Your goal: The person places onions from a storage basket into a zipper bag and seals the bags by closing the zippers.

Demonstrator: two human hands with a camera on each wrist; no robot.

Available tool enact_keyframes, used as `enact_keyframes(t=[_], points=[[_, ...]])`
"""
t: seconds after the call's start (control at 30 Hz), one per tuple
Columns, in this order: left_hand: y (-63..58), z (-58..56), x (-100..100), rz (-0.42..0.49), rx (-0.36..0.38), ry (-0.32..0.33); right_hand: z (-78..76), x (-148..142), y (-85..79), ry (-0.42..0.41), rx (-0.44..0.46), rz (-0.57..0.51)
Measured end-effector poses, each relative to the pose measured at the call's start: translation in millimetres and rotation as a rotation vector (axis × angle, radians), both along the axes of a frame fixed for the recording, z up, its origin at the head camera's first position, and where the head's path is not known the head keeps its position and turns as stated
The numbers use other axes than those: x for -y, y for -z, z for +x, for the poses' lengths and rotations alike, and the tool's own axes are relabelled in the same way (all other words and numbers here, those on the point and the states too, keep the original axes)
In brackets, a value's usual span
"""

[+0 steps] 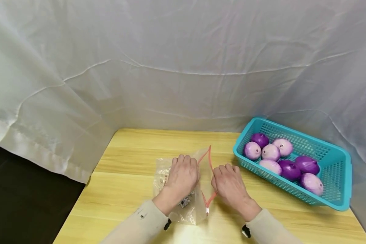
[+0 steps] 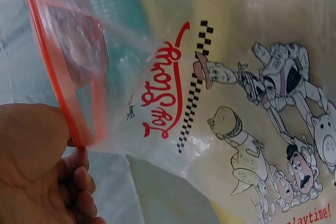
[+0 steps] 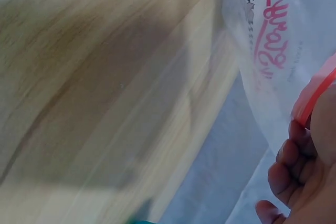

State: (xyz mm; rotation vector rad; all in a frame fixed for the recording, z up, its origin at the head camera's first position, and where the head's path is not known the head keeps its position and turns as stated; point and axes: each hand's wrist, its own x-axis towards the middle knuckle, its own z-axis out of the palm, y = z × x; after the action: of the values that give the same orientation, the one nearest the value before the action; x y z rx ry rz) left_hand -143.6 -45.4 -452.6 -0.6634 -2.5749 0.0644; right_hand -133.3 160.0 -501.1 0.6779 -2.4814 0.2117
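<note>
Between my two hands is a clear plastic zipper bag (image 1: 187, 213) with a red zip edge and a white slider. Its mouth is spread apart into a diamond shape. My left hand (image 1: 183, 173) pinches the left side of the red edge, and my right hand (image 1: 231, 184) grips the opposite side. The left wrist view shows cartoon figures and red lettering printed on the bag (image 2: 231, 129), with thumb and curled fingers at the zip edge. In the right wrist view, curled fingertips (image 3: 287, 153) hold the red strip beside the bag's printed film.
A turquoise plastic basket (image 1: 335, 179) stands at the right of the wooden table (image 1: 125, 189), holding several purple onions (image 1: 289, 170) and paler ones. Pale cloth (image 1: 183, 95) hangs behind the table. A dark area (image 1: 24, 196) lies beyond the left edge.
</note>
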Motion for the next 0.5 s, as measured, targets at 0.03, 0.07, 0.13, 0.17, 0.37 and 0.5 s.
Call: enact_keyframes(t=[0.03, 0.07, 0.13, 0.17, 0.37, 0.5], points=[[-0.3, 0.2, 0, 0.004, -0.007, 0.005, -0.2, -1, -0.2, 0.012, 0.014, 0.005], [-0.9, 0.3, 0, 0.009, -0.017, 0.01, -0.4, -2, -0.5, 0.024, 0.026, 0.006], [-2.9, 0.3, 1, 0.02, -0.028, 0.016, -0.8, -6, -1.5, 0.052, 0.034, 0.009], [-3.8, 0.0, 2, 0.028, -0.032, 0.017, -1.1, -8, -2.1, 0.065, 0.034, 0.008], [-7.8, -3.8, 11, 0.081, -0.061, -0.027, -3.9, -19, -4.8, 0.115, 0.029, -0.019], [-7.0, -5.5, 14, 0.094, -0.087, -0.015, -5.0, -22, -6.8, 0.11, 0.026, -0.033]])
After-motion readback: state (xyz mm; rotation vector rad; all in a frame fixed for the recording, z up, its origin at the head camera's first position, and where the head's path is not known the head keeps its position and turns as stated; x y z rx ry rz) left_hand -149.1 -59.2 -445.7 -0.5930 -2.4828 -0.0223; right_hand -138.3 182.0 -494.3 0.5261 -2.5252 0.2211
